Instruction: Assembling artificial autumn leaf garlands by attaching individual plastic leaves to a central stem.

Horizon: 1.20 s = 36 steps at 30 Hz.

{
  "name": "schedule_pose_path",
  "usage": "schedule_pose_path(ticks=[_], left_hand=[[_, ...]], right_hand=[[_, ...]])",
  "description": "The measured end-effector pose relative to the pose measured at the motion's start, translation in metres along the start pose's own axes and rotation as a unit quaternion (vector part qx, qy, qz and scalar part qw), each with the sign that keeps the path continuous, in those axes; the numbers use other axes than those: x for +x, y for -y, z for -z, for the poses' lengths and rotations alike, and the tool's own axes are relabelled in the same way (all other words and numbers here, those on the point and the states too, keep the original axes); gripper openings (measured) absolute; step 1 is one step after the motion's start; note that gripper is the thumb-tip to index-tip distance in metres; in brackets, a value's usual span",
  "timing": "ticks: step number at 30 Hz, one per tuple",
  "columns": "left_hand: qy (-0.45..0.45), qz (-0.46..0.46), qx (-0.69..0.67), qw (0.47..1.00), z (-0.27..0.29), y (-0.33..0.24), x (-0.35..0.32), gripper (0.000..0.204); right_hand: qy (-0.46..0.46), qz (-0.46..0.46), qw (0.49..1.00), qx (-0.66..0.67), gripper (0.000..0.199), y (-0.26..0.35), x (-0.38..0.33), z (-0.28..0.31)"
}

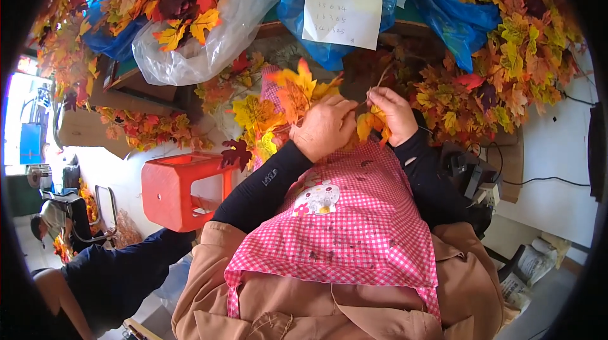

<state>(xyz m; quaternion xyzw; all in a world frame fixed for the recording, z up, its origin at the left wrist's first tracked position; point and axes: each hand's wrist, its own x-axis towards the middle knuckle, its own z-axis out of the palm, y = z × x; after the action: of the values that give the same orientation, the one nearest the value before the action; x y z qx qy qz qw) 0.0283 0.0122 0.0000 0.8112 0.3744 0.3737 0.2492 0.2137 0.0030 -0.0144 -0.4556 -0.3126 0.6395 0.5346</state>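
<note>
My left hand (326, 126) is closed around the stems of an artificial maple leaf spray (292, 96) with orange and yellow leaves, held above my lap. The leaves fan out beyond its fingers, to the left and away from me. Close by on the right, my right hand (394, 115) pinches a thin brown stem (382, 77) between thumb and fingers. A small orange leaf (373, 126) hangs just below those fingertips. My fingers partly hide where the stems meet. Under both hands lies a pink checked apron (354, 213).
Heaps of autumn leaf sprays (519, 55) lie at right. A clear plastic bag (234, 29), blue plastic sheeting (453, 20) and a handwritten paper sheet (342, 4) are ahead. A red plastic stool (171, 194) stands left. Another person's dark-clothed limb (126, 270) shows at lower left.
</note>
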Motion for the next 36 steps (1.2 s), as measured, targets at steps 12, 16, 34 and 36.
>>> schedule_pose_path(ticks=[12, 16, 34, 36], left_hand=[[0.069, 0.160, -0.070, 0.982, -0.015, -0.001, 0.023, 0.021], [0.007, 0.103, -0.043, 0.994, -0.021, 0.006, 0.013, 0.017], [-0.001, 0.061, -0.026, 0.998, -0.047, 0.075, -0.051, 0.017], [0.000, 0.060, -0.050, 0.997, -0.050, 0.074, -0.045, 0.017]], right_hand=[[-0.016, -0.025, 0.994, 0.107, 0.016, -0.019, -0.016, 0.003], [0.013, -0.043, 0.987, 0.157, 0.019, -0.018, -0.008, 0.008], [0.274, 0.225, 0.779, -0.517, 0.018, 0.103, 0.096, -0.164], [0.275, 0.299, 0.748, -0.525, 0.019, 0.102, 0.134, -0.201]])
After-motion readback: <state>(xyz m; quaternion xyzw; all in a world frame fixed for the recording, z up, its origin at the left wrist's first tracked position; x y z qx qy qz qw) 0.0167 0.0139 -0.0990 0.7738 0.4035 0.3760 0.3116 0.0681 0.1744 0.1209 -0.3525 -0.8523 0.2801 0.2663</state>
